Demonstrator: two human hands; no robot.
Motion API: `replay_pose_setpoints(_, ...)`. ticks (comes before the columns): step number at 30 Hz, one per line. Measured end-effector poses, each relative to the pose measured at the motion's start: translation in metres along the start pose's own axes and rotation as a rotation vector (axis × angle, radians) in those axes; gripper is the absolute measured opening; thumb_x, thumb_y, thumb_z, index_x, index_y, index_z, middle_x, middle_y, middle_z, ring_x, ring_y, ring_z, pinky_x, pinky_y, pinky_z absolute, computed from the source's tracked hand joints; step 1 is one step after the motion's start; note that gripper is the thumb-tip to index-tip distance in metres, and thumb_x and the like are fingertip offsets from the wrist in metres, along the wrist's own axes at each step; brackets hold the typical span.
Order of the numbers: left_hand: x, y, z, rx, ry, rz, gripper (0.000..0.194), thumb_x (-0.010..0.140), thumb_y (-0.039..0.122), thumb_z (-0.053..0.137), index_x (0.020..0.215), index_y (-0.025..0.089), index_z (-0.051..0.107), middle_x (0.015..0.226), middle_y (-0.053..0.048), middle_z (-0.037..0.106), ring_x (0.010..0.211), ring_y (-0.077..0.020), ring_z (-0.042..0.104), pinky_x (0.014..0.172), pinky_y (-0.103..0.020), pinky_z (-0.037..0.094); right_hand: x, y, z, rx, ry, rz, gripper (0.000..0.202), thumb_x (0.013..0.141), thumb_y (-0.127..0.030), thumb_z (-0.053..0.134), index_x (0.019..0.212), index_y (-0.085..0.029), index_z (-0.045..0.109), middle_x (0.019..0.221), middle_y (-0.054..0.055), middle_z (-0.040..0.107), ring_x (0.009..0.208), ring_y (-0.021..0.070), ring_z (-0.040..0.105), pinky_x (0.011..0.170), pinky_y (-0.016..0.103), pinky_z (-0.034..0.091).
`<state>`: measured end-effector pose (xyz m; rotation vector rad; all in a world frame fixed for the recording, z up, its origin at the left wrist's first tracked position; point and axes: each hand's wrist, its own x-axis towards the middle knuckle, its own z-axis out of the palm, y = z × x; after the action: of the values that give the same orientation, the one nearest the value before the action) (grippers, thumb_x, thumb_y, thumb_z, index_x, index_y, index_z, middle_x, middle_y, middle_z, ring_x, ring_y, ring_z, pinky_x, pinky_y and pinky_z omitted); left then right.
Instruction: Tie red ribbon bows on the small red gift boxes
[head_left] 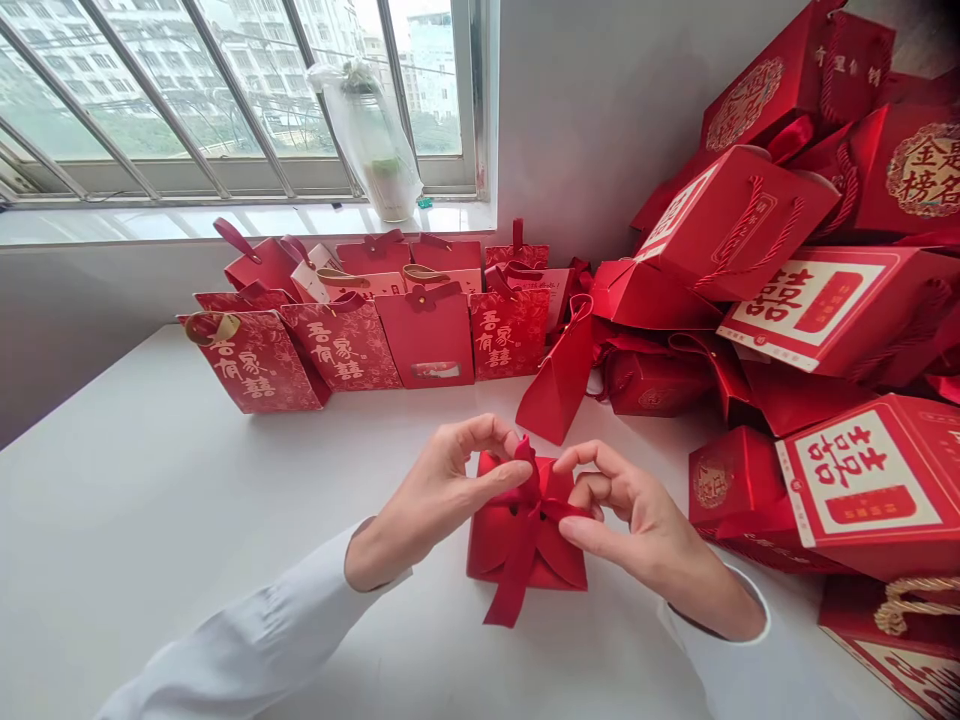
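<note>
A small red box [491, 545] with petal-shaped flaps sits on the white table in front of me. Red ribbon [517, 575] crosses its top, with one tail hanging over the near side and a loop standing up at the middle. From the left, my left hand [450, 490] pinches the ribbon near the top of the knot between thumb and fingers. On the other side, my right hand [630, 515] has the ribbon's right part between thumb and fingers, just above the box's right edge.
Red gift boxes [341, 350] with handles stand in rows below the window sill [262, 218]. A leaning red box [559, 385] is just behind my hands. A tall heap of red boxes [870, 480] fills the right side. A wrapped plant [386, 170] stands on the sill.
</note>
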<state>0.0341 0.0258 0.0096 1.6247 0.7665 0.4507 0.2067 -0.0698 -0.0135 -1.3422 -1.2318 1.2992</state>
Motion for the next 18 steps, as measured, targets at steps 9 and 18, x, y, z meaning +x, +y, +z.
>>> replay_pose_setpoints(9, 0.0014, -0.0026, 0.0013, -0.187, 0.111, -0.127, 0.040, 0.074, 0.032, 0.071, 0.104, 0.025, 0.045, 0.069, 0.005, 0.057, 0.067, -0.0099, 0.055, 0.061, -0.021, 0.046, -0.0012, -0.0019, 0.0013, -0.064, -0.006, 0.024, 0.026, 0.075, -0.011, 0.057, 0.097, -0.022, 0.050, 0.062, -0.008, 0.043, 0.063, 0.0105, 0.039, 0.067, 0.025, 0.032)
replay_pose_setpoints(18, 0.0027, -0.0006, -0.0017, -0.165, 0.125, -0.097, 0.040, 0.072, 0.030, 0.073, 0.101, 0.022, 0.047, 0.067, 0.005, 0.057, 0.063, -0.0095, 0.055, 0.058, -0.020, 0.044, -0.0006, 0.0017, -0.0013, -0.138, -0.038, -0.017, 0.025, 0.075, -0.013, 0.059, 0.097, -0.022, 0.052, 0.066, -0.005, 0.047, 0.067, 0.0128, 0.044, 0.066, 0.027, 0.034)
